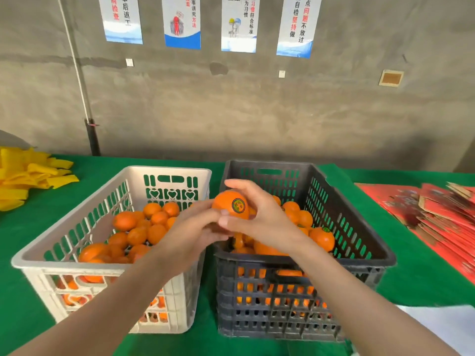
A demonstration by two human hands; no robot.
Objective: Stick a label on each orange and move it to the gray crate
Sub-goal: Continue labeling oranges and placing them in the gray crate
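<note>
Both hands hold one orange [226, 204] in the air, above the gap between the two crates. A round green label [238, 205] is stuck on the side facing me. My right hand [259, 217] grips the orange from the right, fingers curled over its top and thumb under the label. My left hand [191, 227] holds it from below left. The white crate [77, 214] on the left holds several unlabelled oranges [144, 227]. The gray crate [359, 227] on the right holds several oranges [321, 237], some showing green labels.
Both crates stand on a table with a green cloth [38, 227]. Yellow bags [23, 181] are piled at the far left. Red flat cartons [437, 217] are stacked at the right. A white sheet [442, 327] lies at the near right. A concrete wall with posters stands behind.
</note>
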